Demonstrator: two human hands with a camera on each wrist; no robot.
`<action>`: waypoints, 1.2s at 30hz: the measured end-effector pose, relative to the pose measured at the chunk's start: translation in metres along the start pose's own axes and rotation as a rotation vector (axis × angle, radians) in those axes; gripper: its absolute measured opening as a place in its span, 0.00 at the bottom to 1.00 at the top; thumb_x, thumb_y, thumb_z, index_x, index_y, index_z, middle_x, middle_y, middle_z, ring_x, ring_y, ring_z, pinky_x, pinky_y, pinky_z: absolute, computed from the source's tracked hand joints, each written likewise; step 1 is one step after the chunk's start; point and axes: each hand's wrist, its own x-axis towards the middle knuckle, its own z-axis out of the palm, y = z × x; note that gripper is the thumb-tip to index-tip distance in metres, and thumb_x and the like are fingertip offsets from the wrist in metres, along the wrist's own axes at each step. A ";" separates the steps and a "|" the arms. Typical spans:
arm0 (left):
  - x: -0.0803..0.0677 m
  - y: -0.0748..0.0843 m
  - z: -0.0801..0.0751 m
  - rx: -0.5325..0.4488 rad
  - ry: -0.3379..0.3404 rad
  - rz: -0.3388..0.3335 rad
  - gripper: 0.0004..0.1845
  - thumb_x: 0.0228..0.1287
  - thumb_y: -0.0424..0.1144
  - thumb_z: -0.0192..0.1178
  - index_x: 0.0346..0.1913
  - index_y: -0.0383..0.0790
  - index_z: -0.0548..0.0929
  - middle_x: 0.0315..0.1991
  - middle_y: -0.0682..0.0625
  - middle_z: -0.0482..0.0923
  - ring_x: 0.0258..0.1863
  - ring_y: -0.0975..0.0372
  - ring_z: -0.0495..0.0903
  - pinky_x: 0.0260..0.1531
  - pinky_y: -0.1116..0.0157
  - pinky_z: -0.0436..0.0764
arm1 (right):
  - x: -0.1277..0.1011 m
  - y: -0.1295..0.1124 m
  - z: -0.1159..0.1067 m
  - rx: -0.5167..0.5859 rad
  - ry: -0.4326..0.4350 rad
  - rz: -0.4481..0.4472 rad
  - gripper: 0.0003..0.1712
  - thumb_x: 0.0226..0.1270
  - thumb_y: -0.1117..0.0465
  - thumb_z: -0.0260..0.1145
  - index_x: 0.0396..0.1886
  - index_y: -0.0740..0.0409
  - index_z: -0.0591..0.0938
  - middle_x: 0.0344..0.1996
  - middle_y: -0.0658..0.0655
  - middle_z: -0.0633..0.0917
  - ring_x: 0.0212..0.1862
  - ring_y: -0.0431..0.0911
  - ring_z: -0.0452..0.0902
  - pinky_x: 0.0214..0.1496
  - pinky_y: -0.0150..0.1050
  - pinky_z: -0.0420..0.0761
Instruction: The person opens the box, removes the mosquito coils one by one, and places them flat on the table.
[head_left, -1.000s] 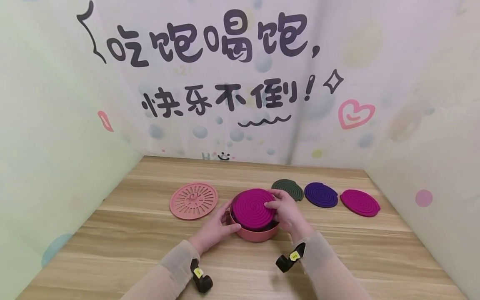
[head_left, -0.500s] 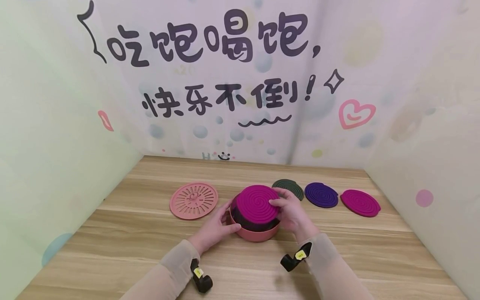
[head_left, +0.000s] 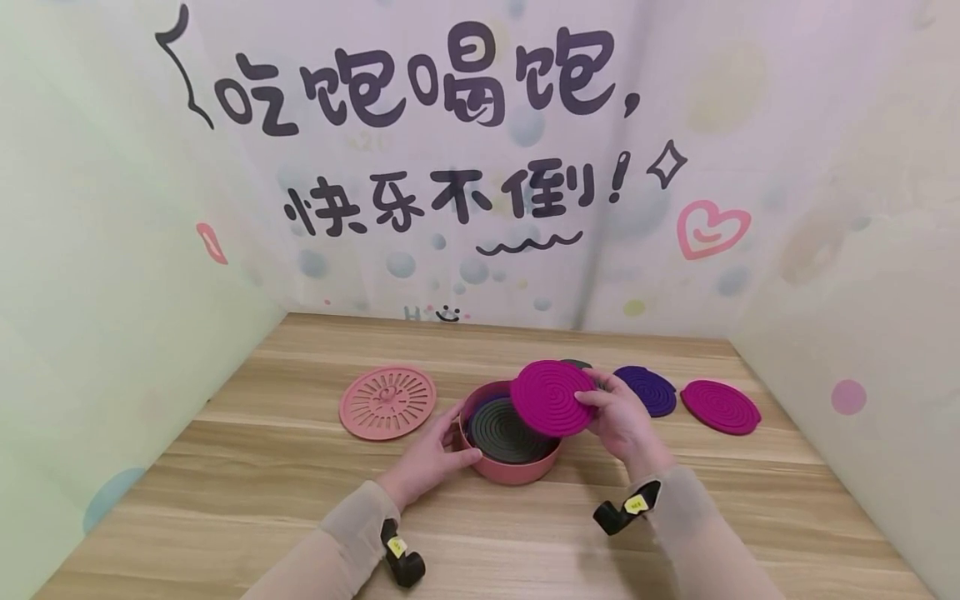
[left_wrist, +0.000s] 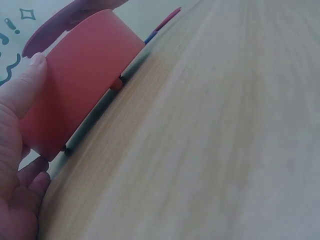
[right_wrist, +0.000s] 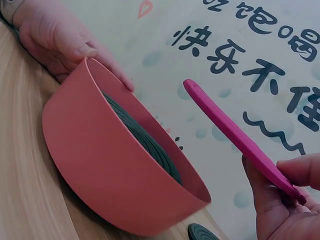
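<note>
My right hand (head_left: 628, 423) pinches a magenta spiral coaster (head_left: 551, 398) between thumb and fingers, raised over the right side of a round pink container (head_left: 513, 473). In the right wrist view that coaster (right_wrist: 235, 135) appears edge-on, apart from the rim. My left hand (head_left: 427, 462) grips the container's left side; in the left wrist view the thumb (left_wrist: 31, 80) lies by its rim and other fingers are low at its base. Inside the container a dark green spiral coaster (head_left: 495, 433) lies on top, with a purple edge showing beside it. Anything deeper is hidden.
A pink slotted lid (head_left: 387, 402) lies left of the container. To the right lie a purple coaster (head_left: 647, 392) and another magenta coaster (head_left: 720, 406). A green one (head_left: 576, 364) behind is mostly covered by the held coaster. A wall hanging (head_left: 465, 275) stands behind the wooden table.
My right hand has lifted the magenta coaster out of the container and moved it right, uncovering the dark green coaster inside. The left hand stays in place on the container.
</note>
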 end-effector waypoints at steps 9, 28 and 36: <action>-0.004 0.009 0.001 0.031 -0.003 -0.015 0.43 0.51 0.46 0.61 0.66 0.48 0.48 0.63 0.46 0.52 0.58 0.54 0.57 0.55 0.57 0.58 | -0.006 -0.009 -0.032 0.030 0.023 -0.033 0.32 0.57 0.74 0.54 0.60 0.62 0.54 0.45 0.55 0.71 0.38 0.41 0.74 0.37 0.35 0.76; -0.003 0.006 0.000 0.034 0.001 -0.014 0.43 0.51 0.46 0.61 0.66 0.49 0.48 0.62 0.46 0.52 0.58 0.54 0.57 0.55 0.56 0.58 | -0.017 -0.011 -0.089 0.127 0.142 0.012 0.31 0.59 0.74 0.52 0.61 0.54 0.55 0.46 0.53 0.66 0.36 0.39 0.72 0.35 0.32 0.75; -0.002 0.007 0.001 0.017 -0.002 -0.001 0.43 0.50 0.46 0.61 0.66 0.48 0.48 0.63 0.46 0.52 0.58 0.54 0.57 0.55 0.57 0.58 | -0.015 0.003 -0.100 0.065 0.147 0.000 0.23 0.58 0.75 0.52 0.51 0.52 0.62 0.35 0.49 0.72 0.29 0.37 0.71 0.28 0.30 0.73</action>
